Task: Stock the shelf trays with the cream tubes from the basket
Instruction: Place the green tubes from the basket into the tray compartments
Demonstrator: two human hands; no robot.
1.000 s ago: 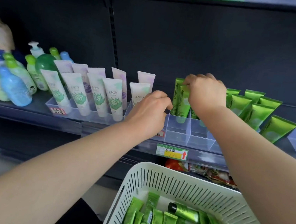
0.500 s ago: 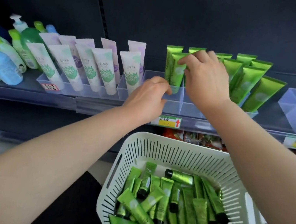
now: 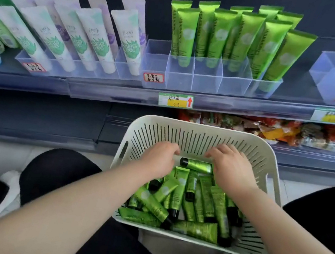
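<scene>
Green cream tubes (image 3: 195, 230): heaped in white basket (image 3: 195, 128), lower centre; others upright in clear shelf tray (image 3: 206, 82), upper centre. Left hand (image 3: 157, 161), right hand (image 3: 233, 172): inside basket over heap, fingers curled; any hold cannot be told.

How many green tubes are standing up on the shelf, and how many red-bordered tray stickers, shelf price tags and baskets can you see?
Standing green tubes: 10
Red-bordered tray stickers: 3
Shelf price tags: 2
White basket: 1
Total: 16
</scene>
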